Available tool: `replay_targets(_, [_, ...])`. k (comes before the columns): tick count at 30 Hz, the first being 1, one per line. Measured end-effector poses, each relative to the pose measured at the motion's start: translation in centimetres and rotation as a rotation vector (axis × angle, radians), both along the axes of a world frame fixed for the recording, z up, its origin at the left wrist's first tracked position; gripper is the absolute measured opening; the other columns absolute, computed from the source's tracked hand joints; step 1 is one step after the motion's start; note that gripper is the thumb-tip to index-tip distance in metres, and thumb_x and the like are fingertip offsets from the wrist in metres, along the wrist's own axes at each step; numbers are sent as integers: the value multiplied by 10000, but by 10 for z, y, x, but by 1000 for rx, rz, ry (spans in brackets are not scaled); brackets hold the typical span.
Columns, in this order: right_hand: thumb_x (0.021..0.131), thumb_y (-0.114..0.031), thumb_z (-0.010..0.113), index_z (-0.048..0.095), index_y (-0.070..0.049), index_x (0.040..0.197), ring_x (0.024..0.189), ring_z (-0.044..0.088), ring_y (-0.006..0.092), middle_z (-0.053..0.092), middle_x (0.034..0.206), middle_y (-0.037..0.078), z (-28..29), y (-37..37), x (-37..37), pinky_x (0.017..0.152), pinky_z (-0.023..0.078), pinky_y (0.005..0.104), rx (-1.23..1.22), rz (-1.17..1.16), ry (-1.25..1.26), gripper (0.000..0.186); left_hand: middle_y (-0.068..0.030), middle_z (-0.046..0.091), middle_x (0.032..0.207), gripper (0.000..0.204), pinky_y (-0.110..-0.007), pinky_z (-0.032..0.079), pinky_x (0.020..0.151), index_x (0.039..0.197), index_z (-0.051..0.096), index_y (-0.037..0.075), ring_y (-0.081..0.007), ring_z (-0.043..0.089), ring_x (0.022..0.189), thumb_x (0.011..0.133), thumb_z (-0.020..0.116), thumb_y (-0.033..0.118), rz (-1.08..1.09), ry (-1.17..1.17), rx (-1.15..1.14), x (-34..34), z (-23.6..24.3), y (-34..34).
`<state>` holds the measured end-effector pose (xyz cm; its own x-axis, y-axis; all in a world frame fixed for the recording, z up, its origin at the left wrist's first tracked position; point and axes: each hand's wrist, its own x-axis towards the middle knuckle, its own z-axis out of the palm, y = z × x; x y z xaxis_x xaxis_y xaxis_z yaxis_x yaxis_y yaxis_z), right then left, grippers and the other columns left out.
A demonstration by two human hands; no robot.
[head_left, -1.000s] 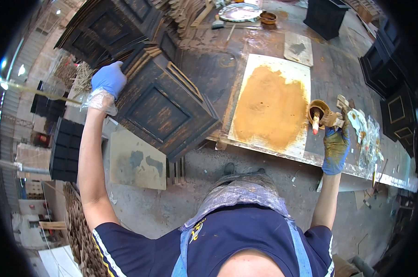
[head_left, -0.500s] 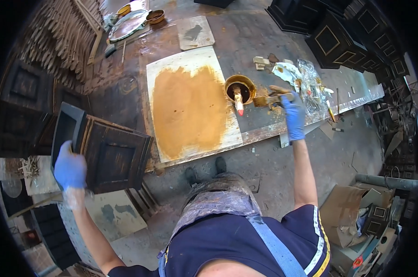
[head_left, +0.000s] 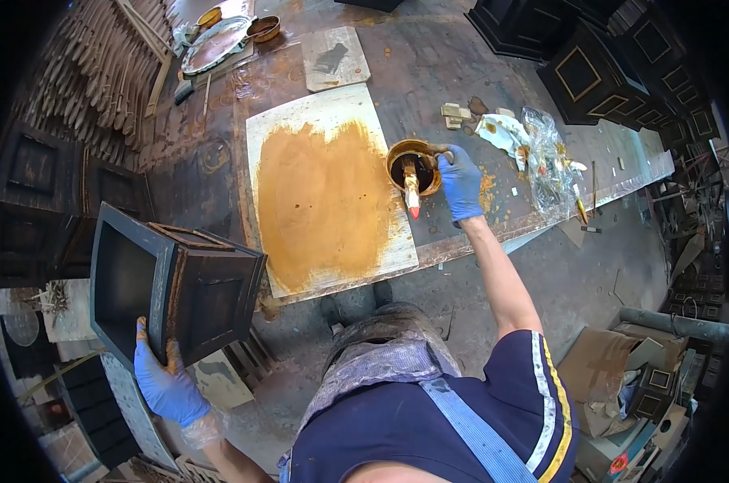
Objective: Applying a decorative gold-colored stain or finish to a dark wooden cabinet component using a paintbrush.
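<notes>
My left hand (head_left: 170, 385), in a blue glove with brown-stained fingertips, grips the lower edge of a black panelled wooden box (head_left: 212, 298), its open side turned to the left. Worn brown edges show on the box. In another blue glove, my right hand (head_left: 462, 183) is closed on a paintbrush (head_left: 438, 151) at the rim of a round pot (head_left: 396, 150). The pot holds dark liquid, and a second brush with a red-tipped handle (head_left: 413, 203) leans in it. Beside the pot lies a pale board (head_left: 352, 101) coated with orange-brown stain.
Crumpled clear plastic (head_left: 548, 165) and a stained white cloth (head_left: 501, 133) lie right of the pot. Black panelled cabinets (head_left: 574, 76) stand at the far right. More dark panelled pieces (head_left: 39, 173) are at the left. A cardboard box (head_left: 590, 362) sits on the floor.
My right hand has moved left with the brush, from the table to the pot. My left hand has shifted down to the box's lower edge, and the box's open side has turned more into view.
</notes>
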<state>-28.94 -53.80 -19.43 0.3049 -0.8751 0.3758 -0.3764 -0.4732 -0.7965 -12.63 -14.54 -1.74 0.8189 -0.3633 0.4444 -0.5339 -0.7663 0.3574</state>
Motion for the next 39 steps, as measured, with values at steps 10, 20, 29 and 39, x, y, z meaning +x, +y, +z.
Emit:
replay_targets(10, [735,-103,503,545,-68,809,668,551,297,570,731,128,13,-13,0,570,437,344,-100,2,171,91,-100,519,1030,331,-260,388,810,1059,470,-2,-188,500,908,732,507,-42,-78,-70,133,55,13,28])
replay_targets(20, [739,-119,517,530,-43,812,652,566,279,570,702,137,25,-17,-8,558,437,319,222,134,207,106,-110,489,1083,315,-261,372,838,1085,442,-23,-174,479,951,773,431,-68,-167,-1,16,107,18,49])
replay_targets(29, [731,-149,527,522,-39,851,664,566,291,559,706,176,18,-21,2,562,435,330,92,25,381,164,-70,509,1037,275,-237,375,800,1079,454,-2,-126,469,910,811,464,62,-121,114,-46,124,22,64])
replay_targets(39, [737,-152,523,525,-48,850,651,567,290,560,696,171,17,-20,12,562,436,333,80,24,348,154,-128,531,998,291,-254,404,749,1071,478,-26,-184,506,872,785,467,25,-15,6,246,111,47,43])
